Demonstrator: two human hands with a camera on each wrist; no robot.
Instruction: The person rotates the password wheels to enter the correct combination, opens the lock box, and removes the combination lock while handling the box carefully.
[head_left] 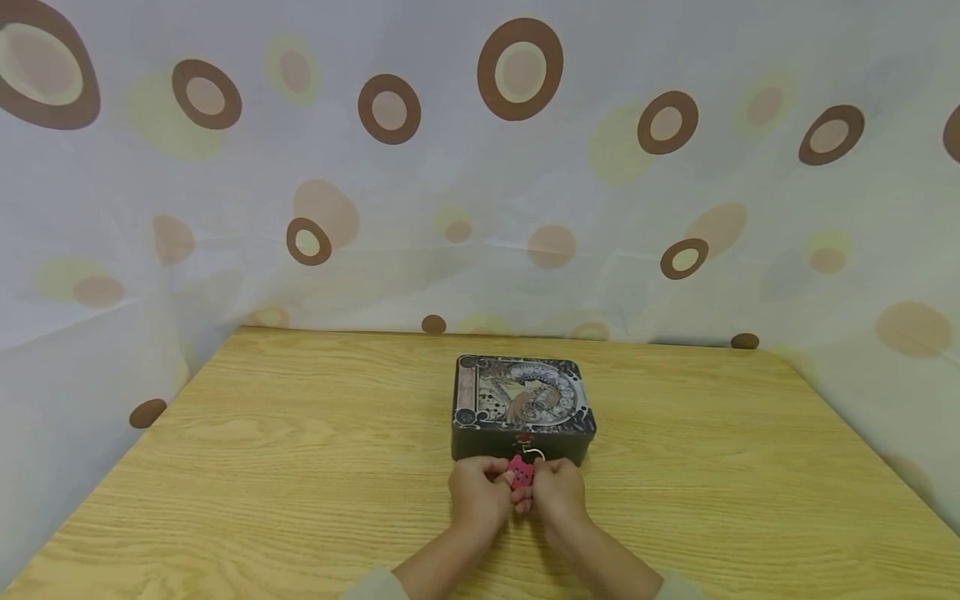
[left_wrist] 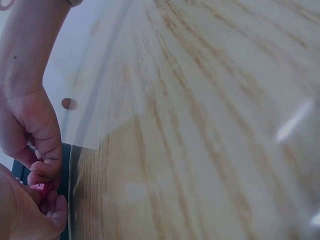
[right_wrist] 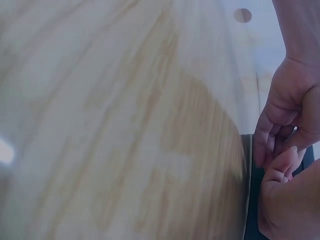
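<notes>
A pink padlock (head_left: 521,473) with a small animal face and a thin metal shackle (head_left: 535,452) is at the front of a dark tin box (head_left: 517,442), just below its latch (head_left: 524,437). My left hand (head_left: 480,492) pinches the padlock's body from the left, thumb across its face. From the right, my right hand (head_left: 561,496) grips the padlock near the shackle, its fingers curled beneath the body. In the left wrist view, only a bit of the pink padlock (left_wrist: 41,187) shows between the hands. Whether the shackle passes through the latch cannot be made out.
The box's lid (head_left: 525,392) is down and carries an ornate printed picture. It stands on a wood-grain table (head_left: 300,450), towards the back. Behind and beside the table hangs a pale curtain (head_left: 450,167) with brown and yellow circles.
</notes>
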